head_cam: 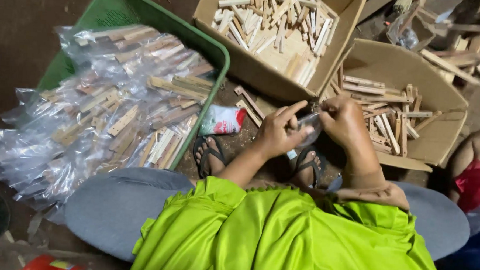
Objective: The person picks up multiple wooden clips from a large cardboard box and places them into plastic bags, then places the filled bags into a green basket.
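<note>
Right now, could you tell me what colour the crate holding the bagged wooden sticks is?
Green: the crate shows best in the head view, left of both hands.

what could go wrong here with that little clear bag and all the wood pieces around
The small clear plastic bag is pinched between the left hand and the right hand; thin film like that could tear or slip. The hands work above sandalled feet, so a dropped piece might land on bare toes. The bagged wooden pieces are heaped above the green crate's rim and may slide off onto the floor.
</note>
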